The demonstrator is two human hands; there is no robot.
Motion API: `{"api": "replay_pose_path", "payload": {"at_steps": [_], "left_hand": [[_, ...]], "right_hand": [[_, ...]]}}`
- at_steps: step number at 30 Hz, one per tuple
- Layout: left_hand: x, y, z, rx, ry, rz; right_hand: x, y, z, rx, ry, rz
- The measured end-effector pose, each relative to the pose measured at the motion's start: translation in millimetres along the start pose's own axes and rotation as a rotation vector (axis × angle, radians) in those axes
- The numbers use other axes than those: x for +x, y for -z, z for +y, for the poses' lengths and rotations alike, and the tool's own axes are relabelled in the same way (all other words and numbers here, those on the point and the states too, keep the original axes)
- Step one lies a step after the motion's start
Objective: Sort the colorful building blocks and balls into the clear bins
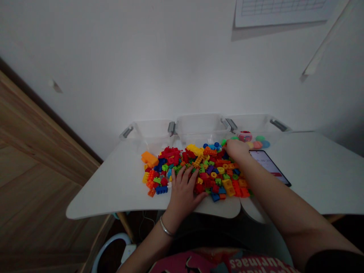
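Observation:
A heap of bright plastic building blocks [196, 167] in red, orange, yellow, green and blue covers the middle of a white table [113, 185]. My left hand [183, 189] lies flat on the near side of the heap, fingers spread over the blocks. My right hand [235, 148] reaches to the far right of the heap, fingers curled down among the blocks there; whatever it grips is hidden. Behind the heap stand three clear plastic bins: left [148, 131], middle [199, 125] and right [253, 123].
A phone [269, 165] with a lit screen lies right of the heap. A small red-lidded pot [245, 135] and several flat coloured discs [260, 142] sit near the right bin. A wooden panel [34, 159] stands to the left. A white wall rises behind the table.

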State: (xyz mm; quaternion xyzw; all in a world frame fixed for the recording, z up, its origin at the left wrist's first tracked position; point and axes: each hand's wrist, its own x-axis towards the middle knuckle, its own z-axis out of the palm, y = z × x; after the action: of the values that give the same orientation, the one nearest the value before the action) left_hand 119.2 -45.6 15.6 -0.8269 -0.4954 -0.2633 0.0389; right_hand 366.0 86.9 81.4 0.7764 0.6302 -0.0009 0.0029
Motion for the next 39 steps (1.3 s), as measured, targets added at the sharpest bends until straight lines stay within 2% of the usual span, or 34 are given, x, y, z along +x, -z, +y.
{"api": "replay_pose_path", "payload": {"at_steps": [8, 16, 21, 24, 26, 29, 32, 35, 39], "left_hand": [[1, 0.4, 0, 0.0, -0.003, -0.001], [1, 0.5, -1, -0.004, -0.004, -0.013], [1, 0.7, 1, -0.015, 0.01, -0.025], [1, 1.7, 2, -0.012, 0.008, -0.028], [0, 2.0, 2, -0.012, 0.009, -0.027], [-2, 1.2, 1, -0.019, 0.01, -0.017], [-3, -0.2, -1, -0.027, 0.008, -0.012], [-4, -1.2, -2, -0.022, 0.006, -0.017], [-3, -2.1, -2, -0.031, 0.009, -0.009]], "right_hand": [[5, 0, -3, 0.041, -0.014, -0.018], [-17, 4, 9, 0.085, 0.018, 0.101], [-31, 8, 26, 0.24, 0.042, 0.301], [-41, 18, 37, 0.506, 0.091, 0.451], [-43, 25, 43, 0.716, 0.115, 0.614], [-34, 30, 52, 0.908, 0.101, 0.881], [-9, 26, 60, 0.968, 0.053, 0.997], [16, 16, 68, 0.92, 0.074, 0.967], [33, 6, 73, 0.816, -0.005, 0.783]]}}
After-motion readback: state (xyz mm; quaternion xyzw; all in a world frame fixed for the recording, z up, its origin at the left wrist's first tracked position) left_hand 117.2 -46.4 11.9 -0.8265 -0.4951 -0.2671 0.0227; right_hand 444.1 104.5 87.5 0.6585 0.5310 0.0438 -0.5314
